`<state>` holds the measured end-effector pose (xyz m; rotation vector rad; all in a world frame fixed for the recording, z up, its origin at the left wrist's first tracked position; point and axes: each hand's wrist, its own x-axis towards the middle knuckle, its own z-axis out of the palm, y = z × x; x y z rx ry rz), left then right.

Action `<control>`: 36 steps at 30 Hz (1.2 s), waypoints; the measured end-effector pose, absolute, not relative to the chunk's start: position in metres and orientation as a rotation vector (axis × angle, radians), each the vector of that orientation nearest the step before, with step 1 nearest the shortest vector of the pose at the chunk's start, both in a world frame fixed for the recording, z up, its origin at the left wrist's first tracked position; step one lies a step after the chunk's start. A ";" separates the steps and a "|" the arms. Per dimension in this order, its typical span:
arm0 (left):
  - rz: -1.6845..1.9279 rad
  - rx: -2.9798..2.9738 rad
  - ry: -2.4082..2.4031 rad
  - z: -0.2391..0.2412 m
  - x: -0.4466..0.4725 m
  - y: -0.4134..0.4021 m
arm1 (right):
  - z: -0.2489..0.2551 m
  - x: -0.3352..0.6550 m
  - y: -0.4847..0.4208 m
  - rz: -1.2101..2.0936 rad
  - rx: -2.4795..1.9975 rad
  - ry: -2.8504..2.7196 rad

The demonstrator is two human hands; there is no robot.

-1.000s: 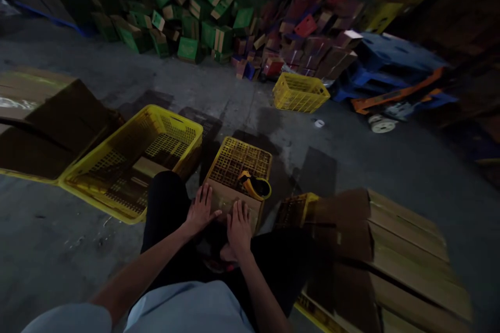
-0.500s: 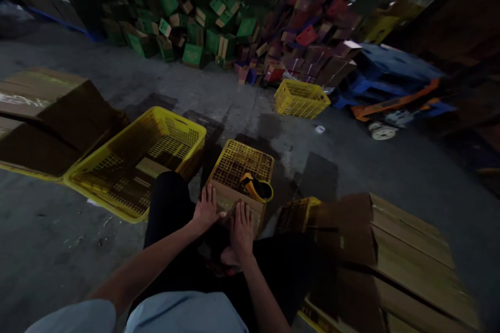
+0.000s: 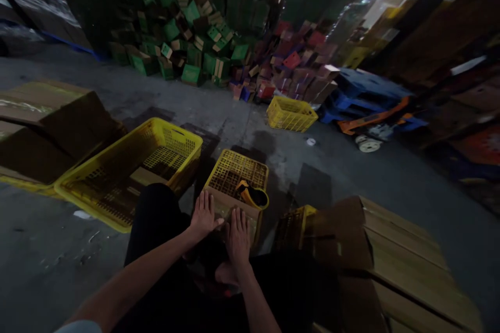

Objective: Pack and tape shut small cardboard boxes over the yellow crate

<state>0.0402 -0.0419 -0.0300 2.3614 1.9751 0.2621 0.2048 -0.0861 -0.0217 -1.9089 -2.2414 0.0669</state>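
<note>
Both hands rest flat, fingers stretched out, on a brown cardboard piece (image 3: 224, 202) with shiny tape on its surface. My left hand (image 3: 203, 216) lies on its left side, thumb toward the middle. On the right side lies my right hand (image 3: 238, 237), fingers pointing away from me. Neither hand is wrapped around anything. The cardboard sits on the near part of a yellow plastic crate (image 3: 237, 165) that serves as a work surface. Just beyond my right fingertips, a yellow and black tape dispenser (image 3: 252, 195) lies on the crate.
To the left stands a large yellow crate (image 3: 156, 124) with a flat cardboard piece inside. Cardboard boxes (image 3: 406, 250) stand close on my right, and another box (image 3: 47, 109) at far left. Farther off are a small yellow crate (image 3: 292, 114), blue pallets (image 3: 363, 91) and piled green boxes (image 3: 191, 74).
The camera view has tilted up and shifted slightly, so the surroundings sit lower in the picture. My hands stay flat on the cardboard, the right fingers now a little straighter.
</note>
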 end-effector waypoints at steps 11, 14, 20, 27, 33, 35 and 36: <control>0.490 2.697 1.453 -0.043 0.062 -0.051 | -0.031 0.224 -0.086 0.086 -1.920 -2.190; 0.554 2.710 1.469 -0.044 0.058 -0.051 | -0.025 0.223 -0.090 0.093 -1.921 -2.185; 0.734 2.644 1.587 -0.062 0.037 -0.049 | -0.024 0.241 -0.105 0.022 -1.992 -2.100; 0.919 2.471 1.737 -0.090 0.013 -0.047 | -0.056 0.278 -0.117 -0.154 -1.964 -2.071; 0.962 2.285 1.716 -0.087 0.023 -0.046 | -0.090 0.271 -0.102 -0.273 -1.956 -1.933; 0.956 2.230 1.702 -0.086 0.025 -0.045 | -0.099 0.267 -0.095 -0.311 -1.944 -1.902; 0.955 2.205 1.694 -0.087 0.026 -0.044 | -0.104 0.265 -0.092 -0.330 -1.930 -1.899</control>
